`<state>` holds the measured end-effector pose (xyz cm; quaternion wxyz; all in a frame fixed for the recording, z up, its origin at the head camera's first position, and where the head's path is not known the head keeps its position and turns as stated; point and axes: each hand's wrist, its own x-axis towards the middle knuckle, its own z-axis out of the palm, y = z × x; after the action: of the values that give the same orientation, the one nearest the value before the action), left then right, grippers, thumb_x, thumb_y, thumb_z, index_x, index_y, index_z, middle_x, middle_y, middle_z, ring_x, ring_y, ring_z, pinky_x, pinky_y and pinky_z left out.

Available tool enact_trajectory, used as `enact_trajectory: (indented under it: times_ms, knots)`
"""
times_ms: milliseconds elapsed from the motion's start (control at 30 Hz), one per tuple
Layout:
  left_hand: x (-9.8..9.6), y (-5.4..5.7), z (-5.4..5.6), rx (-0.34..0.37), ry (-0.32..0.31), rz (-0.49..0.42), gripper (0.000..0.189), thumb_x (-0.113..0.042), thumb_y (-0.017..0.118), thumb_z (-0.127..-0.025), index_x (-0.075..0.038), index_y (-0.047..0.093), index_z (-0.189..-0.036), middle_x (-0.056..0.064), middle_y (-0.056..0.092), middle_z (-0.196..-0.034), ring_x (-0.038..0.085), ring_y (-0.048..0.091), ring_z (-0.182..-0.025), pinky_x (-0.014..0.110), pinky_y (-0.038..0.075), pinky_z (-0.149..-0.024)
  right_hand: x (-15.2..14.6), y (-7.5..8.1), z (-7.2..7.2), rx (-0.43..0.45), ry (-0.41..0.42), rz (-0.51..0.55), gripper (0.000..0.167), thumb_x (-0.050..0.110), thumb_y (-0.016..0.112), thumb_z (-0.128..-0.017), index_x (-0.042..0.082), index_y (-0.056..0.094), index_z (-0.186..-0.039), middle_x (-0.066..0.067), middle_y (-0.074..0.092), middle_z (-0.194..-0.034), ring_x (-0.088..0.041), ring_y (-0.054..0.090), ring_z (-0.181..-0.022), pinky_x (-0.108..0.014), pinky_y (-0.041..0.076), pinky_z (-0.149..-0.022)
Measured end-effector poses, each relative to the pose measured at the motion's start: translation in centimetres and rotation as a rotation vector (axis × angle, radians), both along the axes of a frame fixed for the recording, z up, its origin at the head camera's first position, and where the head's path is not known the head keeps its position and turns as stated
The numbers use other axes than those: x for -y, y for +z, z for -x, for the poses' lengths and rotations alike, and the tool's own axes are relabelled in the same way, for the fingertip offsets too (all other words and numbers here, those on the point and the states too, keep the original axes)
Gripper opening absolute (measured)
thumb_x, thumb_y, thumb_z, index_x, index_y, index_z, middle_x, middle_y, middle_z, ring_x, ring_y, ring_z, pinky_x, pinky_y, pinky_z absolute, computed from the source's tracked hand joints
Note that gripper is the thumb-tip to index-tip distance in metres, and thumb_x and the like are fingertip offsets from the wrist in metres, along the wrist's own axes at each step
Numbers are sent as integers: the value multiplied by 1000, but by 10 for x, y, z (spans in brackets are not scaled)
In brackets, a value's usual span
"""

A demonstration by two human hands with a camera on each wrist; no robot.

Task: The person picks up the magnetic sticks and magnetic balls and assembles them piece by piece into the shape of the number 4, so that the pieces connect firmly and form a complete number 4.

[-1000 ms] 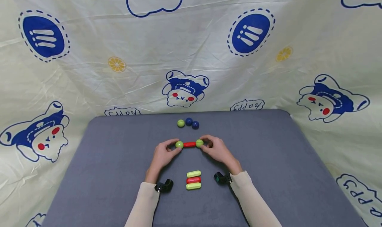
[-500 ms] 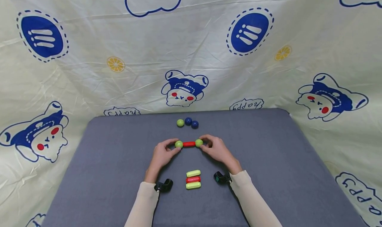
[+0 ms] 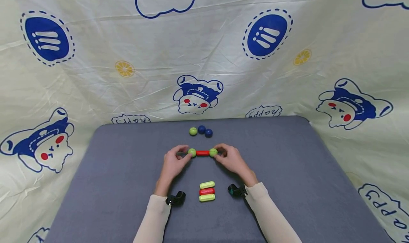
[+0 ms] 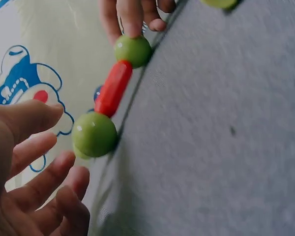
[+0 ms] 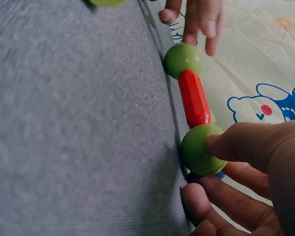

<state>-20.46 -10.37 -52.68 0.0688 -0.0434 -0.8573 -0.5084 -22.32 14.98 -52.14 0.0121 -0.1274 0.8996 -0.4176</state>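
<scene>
I have the red rod (image 3: 202,153) lying crosswise between my two grips, its long axis running left to right with a green ball touching each end. My right grip (image 3: 230,160) is the nearer one, pinching the right ball (image 5: 202,150) between thumb and fingers. My left grip (image 3: 173,163) looks released: the left wrist view shows its thumb and fingers apart, just beside the left ball (image 4: 94,134). I can't tell whether the rod touches the tabletop (image 3: 127,172). Three loose balls (image 3: 201,130) sit beyond my grips; three more rods (image 3: 207,192) lie nearer me.
</scene>
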Motion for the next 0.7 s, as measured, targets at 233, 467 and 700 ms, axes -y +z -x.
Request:
enact_trajectory:
  times_ms: [233,467,700]
  knots:
    - [-11,7,-4,27,-83,-36,32,-19,78,-92,-9,74,-122,7,77,-95,8,59,-63,22,48,-60,1,2,-2,6,-15,-7,29,14,75,-94,6,71,-121,-11,74,-111,-12,58,-74,-27,46,-67]
    - [-20,7,-8,34,-154,11,34,-18,77,-93,-9,73,-126,6,79,-103,10,60,-68,23,48,-65,2,2,-8,1,3,-21,28,20,76,-95,7,71,-119,-10,74,-108,-11,58,-73,-26,47,-66]
    - [-24,5,-10,49,-195,72,39,-21,77,-94,-10,70,-131,6,76,-111,7,58,-67,24,49,-64,4,0,-13,-17,25,-39,26,21,77,-94,8,72,-116,-6,75,-104,-8,59,-72,-25,48,-65]
